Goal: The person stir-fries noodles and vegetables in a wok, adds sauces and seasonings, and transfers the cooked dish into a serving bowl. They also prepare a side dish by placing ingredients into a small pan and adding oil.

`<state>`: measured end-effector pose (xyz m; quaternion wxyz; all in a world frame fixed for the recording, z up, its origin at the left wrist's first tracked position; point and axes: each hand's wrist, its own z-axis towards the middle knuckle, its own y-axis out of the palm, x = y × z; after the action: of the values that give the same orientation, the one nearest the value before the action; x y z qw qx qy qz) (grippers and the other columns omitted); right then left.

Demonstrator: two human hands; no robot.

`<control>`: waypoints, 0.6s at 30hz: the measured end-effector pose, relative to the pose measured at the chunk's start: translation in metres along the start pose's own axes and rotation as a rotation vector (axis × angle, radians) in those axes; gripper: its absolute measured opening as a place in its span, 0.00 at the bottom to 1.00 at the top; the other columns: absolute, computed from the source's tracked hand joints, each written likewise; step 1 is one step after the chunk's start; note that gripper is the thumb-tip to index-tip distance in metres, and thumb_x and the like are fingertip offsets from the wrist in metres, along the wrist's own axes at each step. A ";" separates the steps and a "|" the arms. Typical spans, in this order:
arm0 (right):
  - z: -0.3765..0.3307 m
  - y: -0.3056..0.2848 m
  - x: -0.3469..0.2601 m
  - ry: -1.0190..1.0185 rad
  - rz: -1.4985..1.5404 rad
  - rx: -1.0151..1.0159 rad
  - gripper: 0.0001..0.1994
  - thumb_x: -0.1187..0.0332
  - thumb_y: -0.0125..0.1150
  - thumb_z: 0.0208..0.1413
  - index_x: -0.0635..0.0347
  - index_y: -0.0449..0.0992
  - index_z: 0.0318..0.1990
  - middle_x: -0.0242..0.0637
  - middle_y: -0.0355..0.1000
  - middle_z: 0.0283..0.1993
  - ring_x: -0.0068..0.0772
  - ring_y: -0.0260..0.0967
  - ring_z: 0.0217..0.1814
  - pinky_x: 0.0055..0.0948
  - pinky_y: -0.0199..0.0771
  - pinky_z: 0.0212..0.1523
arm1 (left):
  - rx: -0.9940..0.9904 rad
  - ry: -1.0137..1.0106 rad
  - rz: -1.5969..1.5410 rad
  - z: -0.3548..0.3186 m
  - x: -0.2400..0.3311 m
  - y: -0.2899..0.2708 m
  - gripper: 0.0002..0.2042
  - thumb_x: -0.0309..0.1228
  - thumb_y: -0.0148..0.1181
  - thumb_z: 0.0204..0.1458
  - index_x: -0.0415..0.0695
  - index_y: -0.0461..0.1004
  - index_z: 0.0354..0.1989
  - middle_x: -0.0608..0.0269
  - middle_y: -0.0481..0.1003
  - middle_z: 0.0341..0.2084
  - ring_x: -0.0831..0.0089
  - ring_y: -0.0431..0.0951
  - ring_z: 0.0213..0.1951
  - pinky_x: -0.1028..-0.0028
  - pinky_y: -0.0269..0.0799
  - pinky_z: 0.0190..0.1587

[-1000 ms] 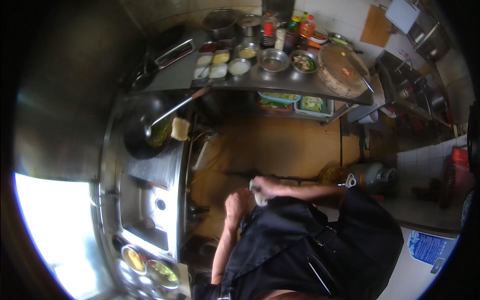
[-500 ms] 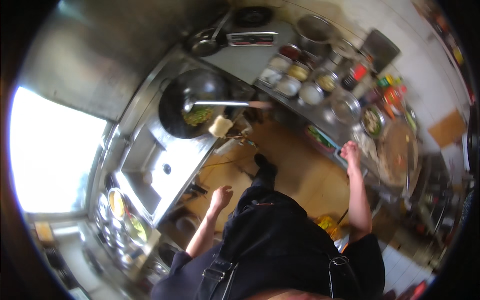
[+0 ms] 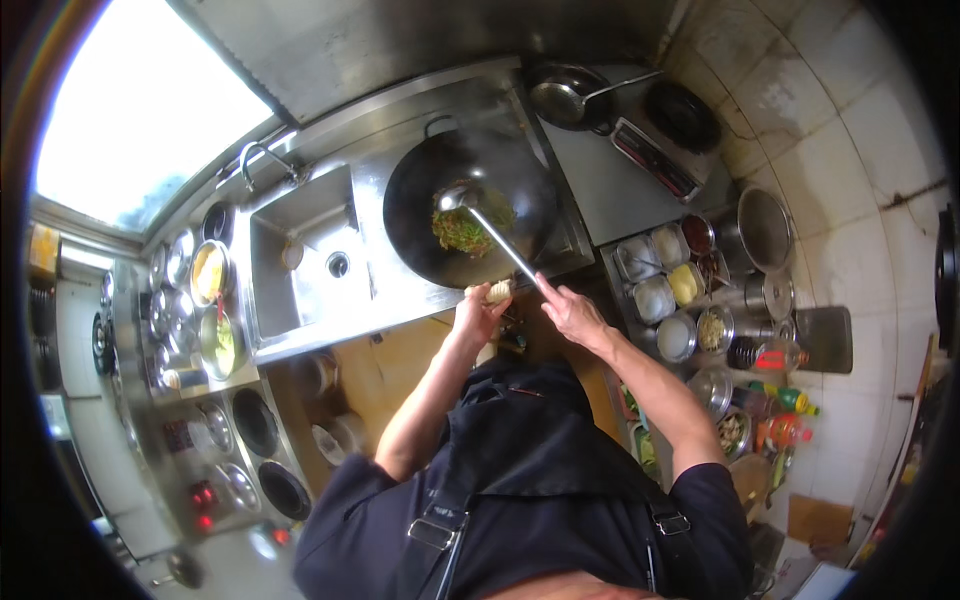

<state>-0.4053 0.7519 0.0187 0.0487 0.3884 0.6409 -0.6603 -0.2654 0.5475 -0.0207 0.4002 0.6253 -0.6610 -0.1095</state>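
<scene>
A large dark wok [image 3: 415,245] sits in the steel stove top, with chopped green and brown food [image 3: 462,236] in its bottom. My right hand [image 3: 578,318] is closed round the handle of a metal ladle [image 3: 492,228], whose bowl rests on the food. At the wok's near rim, my left hand [image 3: 478,322] grips a pale folded cloth [image 3: 499,291]. What lies beneath the cloth is hidden.
Left of the wok is a steel sink [image 3: 270,290] with a faucet [image 3: 262,155]. Metal bowls of food [image 3: 222,345] stand further left. Ingredient containers [image 3: 655,300] and bottles [image 3: 790,398] line the right counter. A second pan [image 3: 565,80] holding a strainer-like ladle stands at the back.
I have turned toward the wok from the right counter. My right hand has taken hold of the ladle, and my left hand has reached forward and gripped the cloth at the rim.
</scene>
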 end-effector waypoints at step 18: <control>-0.005 -0.151 0.016 0.509 0.473 -0.658 0.38 0.69 0.55 0.68 0.45 0.47 0.82 0.29 0.66 0.27 0.16 0.62 0.19 0.26 0.66 0.16 | 0.252 0.068 -0.075 0.004 0.008 0.001 0.11 0.29 0.59 0.60 0.39 0.69 0.48 0.53 0.76 0.41 0.58 0.81 0.40 0.59 0.84 0.43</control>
<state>-0.4984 0.7895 0.1323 0.1595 0.6371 0.7015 -0.2768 -0.2676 0.5390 -0.0192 0.3364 0.6983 -0.6316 -0.0191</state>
